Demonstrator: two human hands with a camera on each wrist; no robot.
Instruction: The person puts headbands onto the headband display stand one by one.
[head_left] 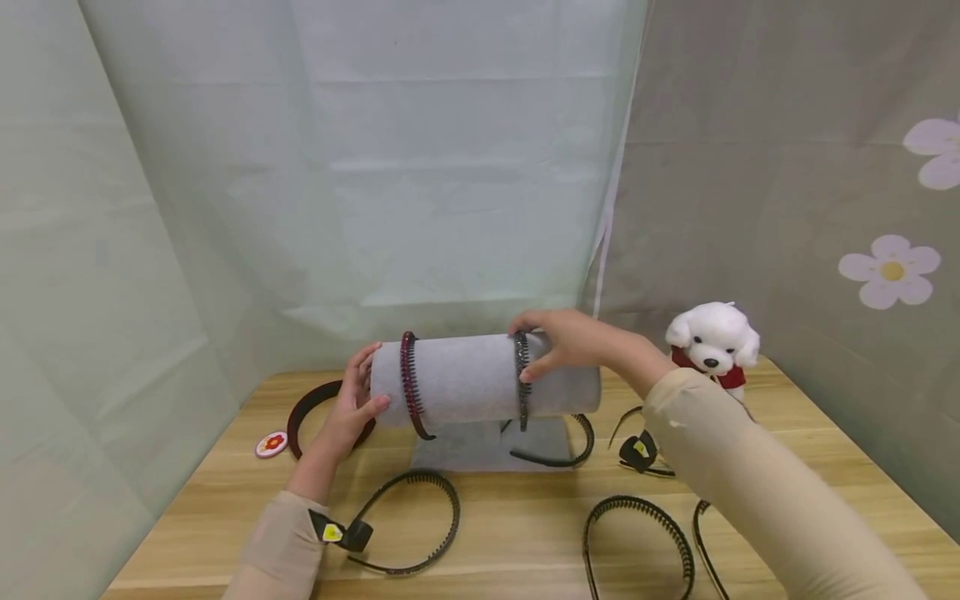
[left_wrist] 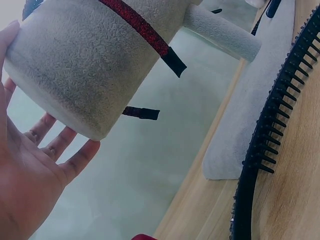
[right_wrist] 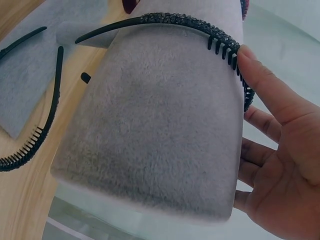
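A grey plush headband display roll [head_left: 468, 379] lies sideways on its stand. My left hand [head_left: 349, 417] holds the roll's left end, thumb at the front and fingers behind; the left wrist view shows the fingertips against that end. A dark red glittery headband [head_left: 408, 379] is fitted over the roll near this hand. Farther right sits a black toothed headband with dark sparkling stones [head_left: 522, 400]. My right hand [head_left: 576, 340] pinches it at the top of the roll. In the right wrist view the thumb presses its edge [right_wrist: 227, 42], and the other fingers are partly hidden behind the roll.
Several black toothed headbands lie on the wooden table, one at front left [head_left: 457, 508], another at front right [head_left: 637, 502]. A wide dark headband [head_left: 296, 421] and a round flower badge [head_left: 271, 444] lie left. A white toy dog [head_left: 712, 337] sits at the right.
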